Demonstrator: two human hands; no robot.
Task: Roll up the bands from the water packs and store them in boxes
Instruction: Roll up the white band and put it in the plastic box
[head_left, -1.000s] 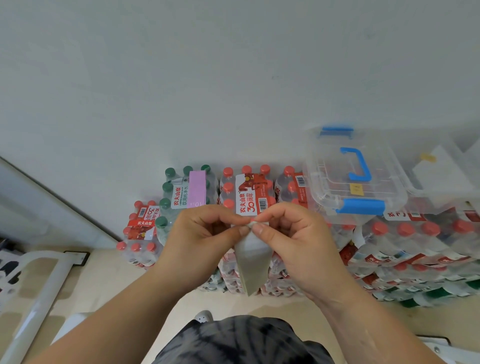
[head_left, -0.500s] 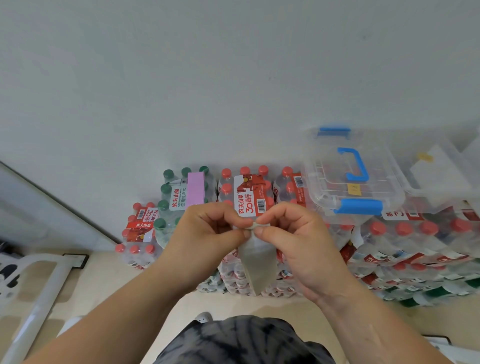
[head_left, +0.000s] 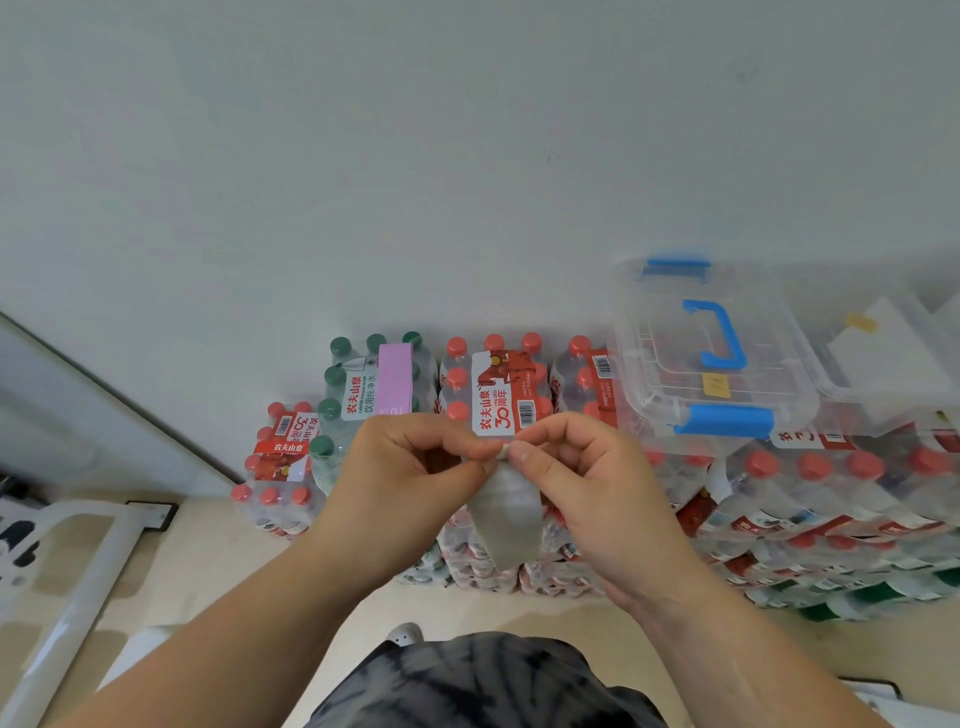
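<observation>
So we're mid-roll right now. Both hands are up in the middle of the frame, pinching the top edge of a pale see-through band (head_left: 505, 519). The left hand (head_left: 410, 483) and right hand (head_left: 587, 478) are pressed close together, thumbs and fingertips clamped on the little rolled bit at the top, and the rest of the band hangs loose below them. Looks to me like the roll has only just started, since most of the strip is still flat.

Next move, I'd guess: turn the rolled end down with the fingertips, keep it tight and straight so it doesn't go cone-shaped, then drop it in a box. The clear box (head_left: 711, 358) with the blue handle sits on the packs at right of centre, lid on, so that needs opening first.

Room-wise: stacks of water packs (head_left: 498, 384) line a plain white wall (head_left: 415, 156), standing on a beige floor (head_left: 218, 561). A white frame pokes in at lower left.
</observation>
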